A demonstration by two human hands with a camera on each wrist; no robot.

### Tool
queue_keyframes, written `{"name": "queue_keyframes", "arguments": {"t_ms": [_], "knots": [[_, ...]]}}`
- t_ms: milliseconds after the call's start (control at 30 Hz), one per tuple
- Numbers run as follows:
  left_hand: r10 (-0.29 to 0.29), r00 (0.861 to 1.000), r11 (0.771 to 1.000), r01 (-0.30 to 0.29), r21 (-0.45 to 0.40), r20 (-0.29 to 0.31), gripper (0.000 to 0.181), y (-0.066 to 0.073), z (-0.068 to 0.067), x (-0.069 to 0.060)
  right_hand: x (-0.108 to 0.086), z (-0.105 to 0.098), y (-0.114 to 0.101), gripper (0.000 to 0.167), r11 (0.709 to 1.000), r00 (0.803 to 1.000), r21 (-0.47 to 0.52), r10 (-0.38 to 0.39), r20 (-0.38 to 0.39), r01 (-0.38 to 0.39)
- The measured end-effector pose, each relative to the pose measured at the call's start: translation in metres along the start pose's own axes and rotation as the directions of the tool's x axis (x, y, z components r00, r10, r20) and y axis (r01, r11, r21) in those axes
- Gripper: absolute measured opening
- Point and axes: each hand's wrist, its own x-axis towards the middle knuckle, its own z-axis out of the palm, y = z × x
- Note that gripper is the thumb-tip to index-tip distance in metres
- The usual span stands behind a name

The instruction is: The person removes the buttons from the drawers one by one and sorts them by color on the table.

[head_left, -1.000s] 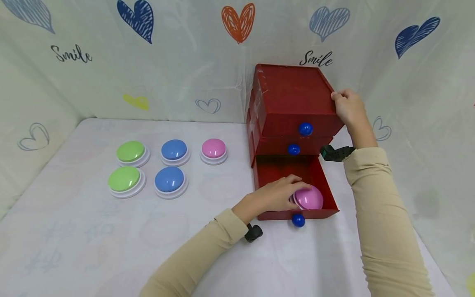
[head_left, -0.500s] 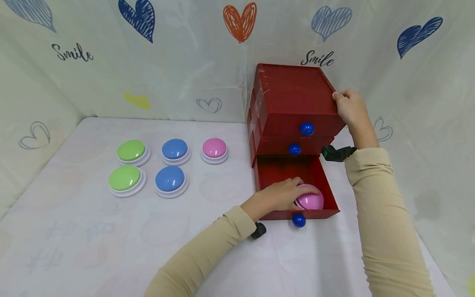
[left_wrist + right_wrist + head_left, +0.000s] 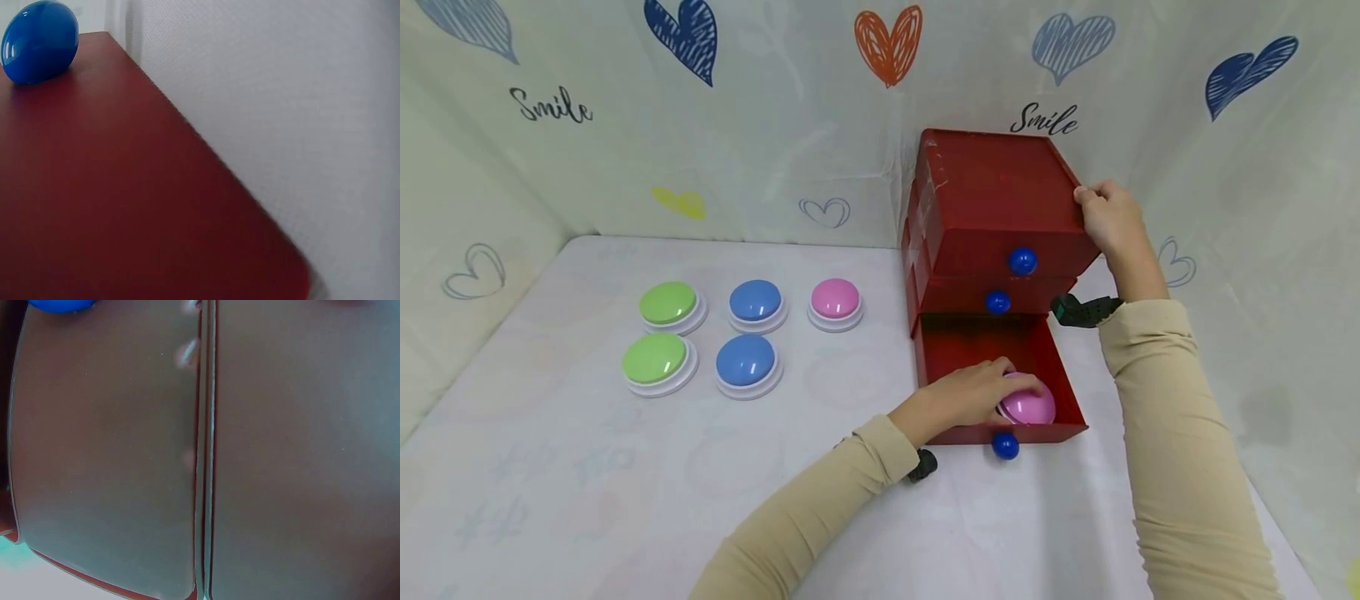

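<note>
A pink dome push button [image 3: 1032, 406] on a white base sits in the front right of the pulled-out bottom drawer [image 3: 977, 337]. My left hand [image 3: 966, 393] reaches over the drawer's front and holds this button, fingers over its top and thumb at its near side. My right hand [image 3: 1112, 218] grips the top right edge of the red drawer cabinet [image 3: 1000, 183]. Its two upper drawers are closed, each with a blue knob. The left wrist view has the open drawer's front [image 3: 137, 187] and blue knob [image 3: 40, 42]; the right wrist view has red cabinet panels [image 3: 106, 456]. Neither wrist view includes fingers.
Left of the cabinet, on the white table [image 3: 647, 500], stand two green buttons [image 3: 653, 358], two blue buttons [image 3: 745, 360] and another pink button [image 3: 835, 298]. A white cloth wall [image 3: 760, 150] printed with hearts rises behind the table and along its sides.
The left hand has shifted slightly right, its fingers moving further over the pink button. Since half a second ago it has barely moved. The right hand keeps its grip on the cabinet.
</note>
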Motion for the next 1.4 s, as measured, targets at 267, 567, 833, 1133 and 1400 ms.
{"name": "queue_keyframes", "arguments": {"t_ms": [267, 567, 833, 1133, 1400], "knots": [[0.001, 1.0, 1.0, -0.001, -0.002, 0.005, 0.065, -0.0005, -0.0007, 0.0003, 0.0011, -0.0003, 0.0002, 0.056, 1.0, 1.0, -0.014, 0.002, -0.001, -0.002], [0.0, 1.0, 1.0, 0.0, 0.013, -0.001, 0.066, -0.0025, 0.0008, 0.0027, 0.0015, 0.0006, -0.0001, 0.056, 1.0, 1.0, 0.005, 0.003, 0.001, -0.003], [-0.002, 1.0, 1.0, 0.002, 0.008, 0.005, 0.066, -0.0013, -0.0011, 0.0044, 0.0017, 0.0002, 0.0015, 0.056, 1.0, 1.0, 0.001, 0.002, 0.004, -0.002], [-0.006, 1.0, 1.0, 0.006, 0.024, 0.017, 0.067, 0.0001, -0.0035, 0.0036, 0.0023, 0.0005, 0.0014, 0.057, 1.0, 1.0, -0.002, 0.008, 0.002, -0.008], [-0.037, 0.999, 0.999, 0.037, 0.009, -0.028, 0.065, -0.0036, -0.0077, -0.0033, 0.0015, -0.0005, 0.0019, 0.057, 1.0, 1.0, 0.007, 0.01, 0.014, -0.01]]}}
